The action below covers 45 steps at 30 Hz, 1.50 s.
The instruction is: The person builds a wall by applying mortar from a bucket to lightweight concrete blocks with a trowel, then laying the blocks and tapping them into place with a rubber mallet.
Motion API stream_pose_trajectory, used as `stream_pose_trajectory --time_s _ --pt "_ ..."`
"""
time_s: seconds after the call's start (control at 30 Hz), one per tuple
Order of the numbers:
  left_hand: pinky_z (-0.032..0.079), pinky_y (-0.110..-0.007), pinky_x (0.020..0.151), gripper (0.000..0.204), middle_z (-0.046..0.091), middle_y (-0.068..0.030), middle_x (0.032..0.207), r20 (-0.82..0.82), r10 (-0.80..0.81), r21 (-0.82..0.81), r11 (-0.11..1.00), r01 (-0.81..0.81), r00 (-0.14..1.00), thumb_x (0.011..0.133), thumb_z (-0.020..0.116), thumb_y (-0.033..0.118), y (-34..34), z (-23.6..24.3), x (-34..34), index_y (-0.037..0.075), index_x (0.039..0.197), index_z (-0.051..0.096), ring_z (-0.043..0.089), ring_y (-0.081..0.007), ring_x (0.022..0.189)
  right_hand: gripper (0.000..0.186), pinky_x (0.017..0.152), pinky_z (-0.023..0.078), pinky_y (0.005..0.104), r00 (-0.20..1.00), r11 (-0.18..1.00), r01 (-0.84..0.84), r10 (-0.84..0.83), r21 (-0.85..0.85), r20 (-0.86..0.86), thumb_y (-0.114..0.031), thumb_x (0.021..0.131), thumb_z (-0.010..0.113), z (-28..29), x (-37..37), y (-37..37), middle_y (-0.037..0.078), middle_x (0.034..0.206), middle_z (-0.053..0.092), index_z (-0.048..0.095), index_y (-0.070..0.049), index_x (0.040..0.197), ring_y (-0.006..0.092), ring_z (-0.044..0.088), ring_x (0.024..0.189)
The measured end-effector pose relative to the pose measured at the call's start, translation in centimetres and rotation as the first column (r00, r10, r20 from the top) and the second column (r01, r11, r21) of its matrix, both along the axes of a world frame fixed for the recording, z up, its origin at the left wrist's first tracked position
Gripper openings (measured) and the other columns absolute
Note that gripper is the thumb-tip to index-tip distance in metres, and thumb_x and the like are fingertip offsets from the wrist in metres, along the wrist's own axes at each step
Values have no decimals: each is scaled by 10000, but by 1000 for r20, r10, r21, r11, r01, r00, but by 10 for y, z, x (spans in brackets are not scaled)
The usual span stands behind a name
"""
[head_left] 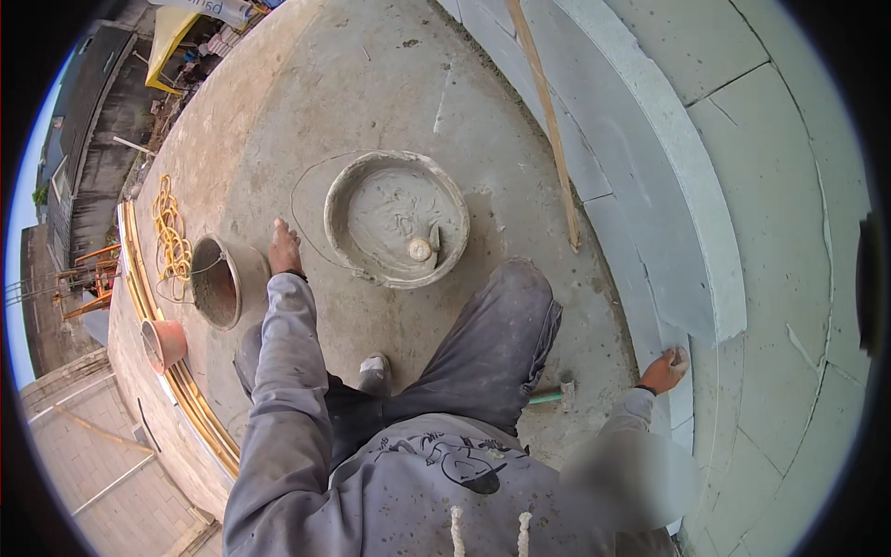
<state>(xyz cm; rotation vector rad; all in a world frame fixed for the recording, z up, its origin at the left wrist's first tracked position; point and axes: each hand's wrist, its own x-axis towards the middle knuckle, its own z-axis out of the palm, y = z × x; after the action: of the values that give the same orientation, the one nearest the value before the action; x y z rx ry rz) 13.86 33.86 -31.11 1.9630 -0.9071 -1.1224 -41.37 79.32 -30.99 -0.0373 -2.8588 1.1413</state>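
Observation:
My left hand (285,248) hangs in the air with its fingers stretched out, holding nothing. It is nearest to a grey bucket (223,283) on its left. Down at the right, my right hand (664,371) rests at the end of a course of pale grey blocks (691,200), its fingers curled in. A small greyish patch shows at its fingertips, and I cannot make out whether it is a held thing. Ahead of me stands a round tub (397,218) of wet grey mortar. A trowel (427,246) lies in the mortar, its round handle end facing up.
A wooden batten (548,125) leans along the block wall. A tool with a green handle (548,397) lies beside my right knee. On the left are a small orange bucket (164,344), a coiled yellow rope (170,227) and long strips (190,390) along the slab edge.

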Motion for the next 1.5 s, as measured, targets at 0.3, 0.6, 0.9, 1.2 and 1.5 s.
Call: stream_pose_trajectory --time_s 0.3,0.6,0.9,1.2,1.5 --pt "118 -567 1046 791 353 -180 1399 -247 -59 25 997 68 967 862 245 672 28 -26 -23 81 1382 326 328 -303 1301 671 1045 297 387 902 750 -422 290 509 320 -251 799 591 -33 95 14 265 1334 380 326 81 1318 382 359 1252" --pt "376 -342 937 605 613 -196 1057 -195 -541 -397 807 438 818 958 351 438 53 47 -79 -102 1192 494 562 -217 1004 375 824 463 400 700 699 -513 4 499 714 -383 780 587 -29 284 178 169 1004 641 648 -65 968 327 607 918" --pt "444 -320 822 531 611 -120 825 -224 -680 -388 719 577 698 948 420 404 63 8 -62 -92 1015 595 577 -192 805 472 862 459 409 692 612 -590 48 526 720 -411 793 551 -233 384 322 245 1035 606 624 10 994 384 573 1005" --pt "474 -276 723 307 564 -28 775 -337 -744 -345 668 660 577 910 525 332 48 78 -75 32 897 588 579 -150 721 505 876 459 404 696 930 28 -280 365 661 -323 776 561 -169 340 108 278 1051 590 513 65 1096 381 567 1028" --pt "264 -223 396 324 327 81 515 -453 -762 -79 552 830 463 880 558 359 63 140 -173 39 931 566 277 -56 389 398 898 449 393 602 901 -39 -325 433 730 -207 741 524 -70 307 179 176 1107 606 603 -40 1094 347 574 1040"
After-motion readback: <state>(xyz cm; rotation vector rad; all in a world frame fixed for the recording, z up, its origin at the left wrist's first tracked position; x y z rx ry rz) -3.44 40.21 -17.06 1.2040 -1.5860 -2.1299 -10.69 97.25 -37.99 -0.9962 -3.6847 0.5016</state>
